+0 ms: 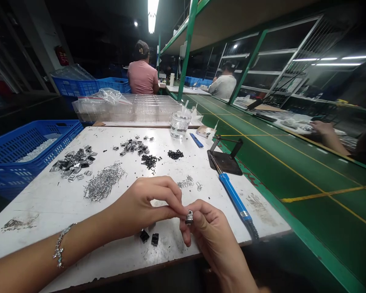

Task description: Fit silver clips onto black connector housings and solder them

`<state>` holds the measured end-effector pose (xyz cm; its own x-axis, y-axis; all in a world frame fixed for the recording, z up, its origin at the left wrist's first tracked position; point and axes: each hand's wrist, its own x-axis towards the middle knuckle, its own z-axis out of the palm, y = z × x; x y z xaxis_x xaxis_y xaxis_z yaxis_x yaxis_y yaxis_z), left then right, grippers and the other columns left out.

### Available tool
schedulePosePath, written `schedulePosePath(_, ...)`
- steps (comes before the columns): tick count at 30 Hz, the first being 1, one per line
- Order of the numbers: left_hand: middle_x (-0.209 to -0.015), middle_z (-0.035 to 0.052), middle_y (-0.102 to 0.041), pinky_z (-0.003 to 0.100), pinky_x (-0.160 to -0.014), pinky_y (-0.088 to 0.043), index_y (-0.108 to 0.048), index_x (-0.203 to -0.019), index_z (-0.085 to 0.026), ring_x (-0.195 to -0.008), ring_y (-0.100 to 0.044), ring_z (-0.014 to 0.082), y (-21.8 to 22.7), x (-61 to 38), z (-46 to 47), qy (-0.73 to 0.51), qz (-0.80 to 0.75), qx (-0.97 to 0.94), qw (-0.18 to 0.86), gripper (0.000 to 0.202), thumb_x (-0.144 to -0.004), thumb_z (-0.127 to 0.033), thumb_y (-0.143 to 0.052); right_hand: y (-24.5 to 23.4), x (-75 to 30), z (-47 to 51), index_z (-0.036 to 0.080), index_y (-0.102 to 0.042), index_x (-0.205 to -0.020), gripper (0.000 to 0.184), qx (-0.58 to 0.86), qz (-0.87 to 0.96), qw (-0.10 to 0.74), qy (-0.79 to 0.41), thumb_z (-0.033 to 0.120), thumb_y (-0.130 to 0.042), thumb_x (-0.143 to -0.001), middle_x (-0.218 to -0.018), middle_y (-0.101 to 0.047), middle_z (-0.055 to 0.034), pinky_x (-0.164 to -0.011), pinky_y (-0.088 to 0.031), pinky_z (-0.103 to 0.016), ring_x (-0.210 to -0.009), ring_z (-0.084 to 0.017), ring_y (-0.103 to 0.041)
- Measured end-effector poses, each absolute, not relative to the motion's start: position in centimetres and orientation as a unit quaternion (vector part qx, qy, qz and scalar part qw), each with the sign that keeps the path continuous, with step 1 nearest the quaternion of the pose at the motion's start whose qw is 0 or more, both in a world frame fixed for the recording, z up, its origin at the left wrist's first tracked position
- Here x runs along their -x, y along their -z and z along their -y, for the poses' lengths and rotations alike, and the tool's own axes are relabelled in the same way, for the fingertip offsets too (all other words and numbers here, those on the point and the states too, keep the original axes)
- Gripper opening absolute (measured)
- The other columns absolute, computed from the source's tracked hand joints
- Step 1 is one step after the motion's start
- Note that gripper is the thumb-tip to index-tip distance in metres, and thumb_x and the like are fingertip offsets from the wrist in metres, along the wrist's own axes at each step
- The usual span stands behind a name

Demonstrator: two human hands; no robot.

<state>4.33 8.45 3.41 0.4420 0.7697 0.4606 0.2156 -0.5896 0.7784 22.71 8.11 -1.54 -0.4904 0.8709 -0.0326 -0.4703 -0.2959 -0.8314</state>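
Between the thumb and fingers of my right hand (213, 228) is a small silver metal part (189, 217) with a ridged, blocky shape. My left hand (155, 199) reaches in from the left, its thumb and forefinger pinched together at the part's upper edge; anything between those fingertips is hidden. Below the hands, two small black square pieces (154, 239) lie near the table's front edge. Just beyond the fingers is a small scatter of thin bent wire pieces (187, 182), and a larger heap of wire pieces (103, 182) lies left of them.
Piles of metal housings (75, 160) and tiny black parts (149, 161) cover the white table (64, 211). A blue soldering iron (234, 199) rests on a dark stand (225, 160) at right. A water cup (180, 124), blue crates (33, 140) and co-workers surround the far side.
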Motion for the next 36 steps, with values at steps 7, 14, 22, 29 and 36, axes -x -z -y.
schedulePosePath(7, -0.080, 0.0047, -0.064, 0.022, -0.068, -0.052, -0.074, -0.085, -0.019, -0.073, -0.062, 0.0127, -3.4, -4.1, -8.7, -0.403, -0.290, -0.818, 0.290, 0.013, -0.083, -0.012, -0.064, 1.4, -22.7, -8.0, 0.015, -0.068, -0.076, 0.026, 0.252, 0.394, 0.428, -0.773, 0.039, -0.078, -0.072, -0.061, -0.067, -0.0020, -0.047, -0.041, -0.019, -0.046, -0.009, -0.058)
schedulePosePath(14, -0.082, 0.0048, -0.066, 0.024, -0.074, -0.052, -0.073, -0.089, -0.019, -0.079, -0.062, 0.0141, -3.3, -4.2, -8.6, -0.398, -0.287, -0.812, 0.316, 0.012, -0.083, -0.014, -0.064, 1.4, -22.7, -8.1, 0.016, -0.068, -0.075, 0.025, 0.245, 0.384, 0.425, -0.782, 0.038, -0.078, -0.072, -0.059, -0.066, -0.0010, -0.045, -0.040, -0.018, -0.045, -0.008, -0.057)
schedulePosePath(22, -0.085, 0.0067, -0.065, 0.027, -0.076, -0.051, -0.070, -0.091, -0.018, -0.083, -0.060, 0.0157, -2.9, -4.1, -8.8, -0.401, -0.267, -0.829, 0.285, 0.012, -0.085, -0.013, -0.061, 1.5, -22.8, -7.9, 0.016, -0.068, -0.076, 0.021, 0.239, 0.383, 0.426, -0.784, 0.037, -0.075, -0.076, -0.061, -0.066, -0.0007, -0.046, -0.039, -0.017, -0.047, -0.008, -0.057)
schedulePosePath(29, -0.088, 0.0078, -0.064, 0.032, -0.079, -0.048, -0.065, -0.091, -0.016, -0.087, -0.054, 0.0181, -3.2, -4.5, -8.2, -0.373, -0.286, -0.866, 0.172, 0.008, -0.083, -0.018, -0.065, 1.8, -22.4, -7.8, 0.016, -0.067, -0.077, 0.024, 0.317, 0.432, 0.479, -0.696, 0.039, -0.071, -0.080, -0.054, -0.060, 0.0026, -0.056, -0.041, -0.018, -0.052, -0.007, -0.053)
schedulePosePath(36, -0.094, 0.0132, -0.065, 0.032, -0.076, -0.050, -0.060, -0.085, -0.011, -0.090, -0.054, 0.0199, -1.9, -5.9, -7.2, -0.381, -0.295, -0.875, 0.041, 0.007, -0.086, -0.005, -0.057, 1.8, -21.4, -7.4, 0.019, -0.056, -0.090, 0.024, 0.377, 0.459, 0.516, -0.617, 0.033, -0.072, -0.079, -0.063, -0.062, 0.0039, -0.055, -0.045, -0.019, -0.056, -0.009, -0.057)
